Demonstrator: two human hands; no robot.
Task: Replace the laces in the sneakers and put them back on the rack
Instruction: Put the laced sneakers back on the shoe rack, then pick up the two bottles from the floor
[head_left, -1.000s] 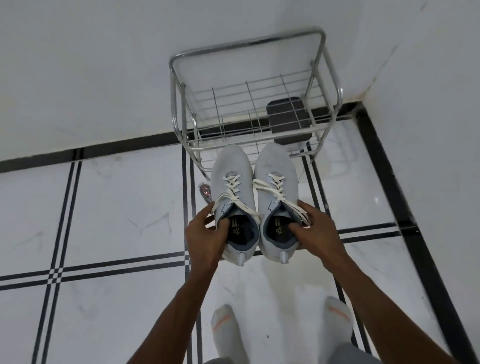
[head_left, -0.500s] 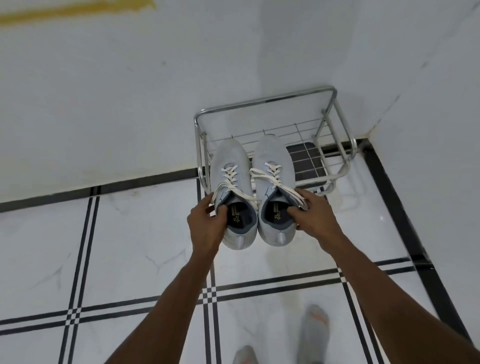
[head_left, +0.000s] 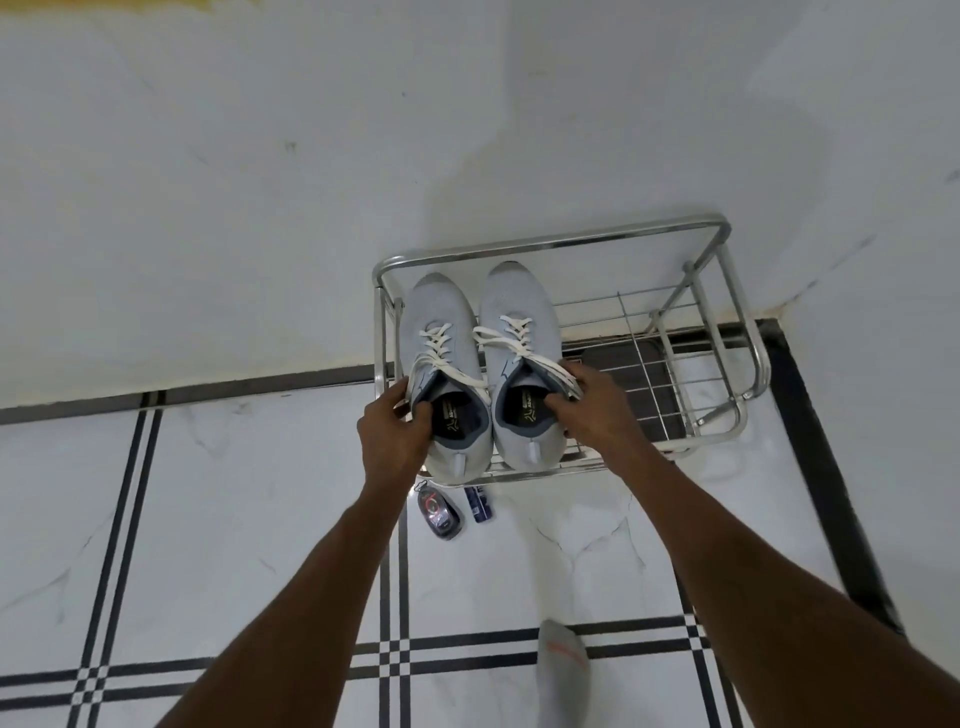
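Soft, even, cool indoor light; no glare is seen. Faint shadows are cast on the wall (head_left: 467, 130) beyond the hands. Wide-angle bending and slight blur are noted at frame edges.

Looks like we're in somebody's home — a hallway corner or entry spot, going by what we see. There's a small chrome wire shoe rack (head_left: 722, 332) pushed against plain white painted walls (head_left: 260, 182), with a pair of grey sneakers (head_left: 478, 364) on it. The floor (head_left: 234, 519) is glossy white marble-look tile with black stripe borders — and a socked foot (head_left: 563, 670) on it says indoors.
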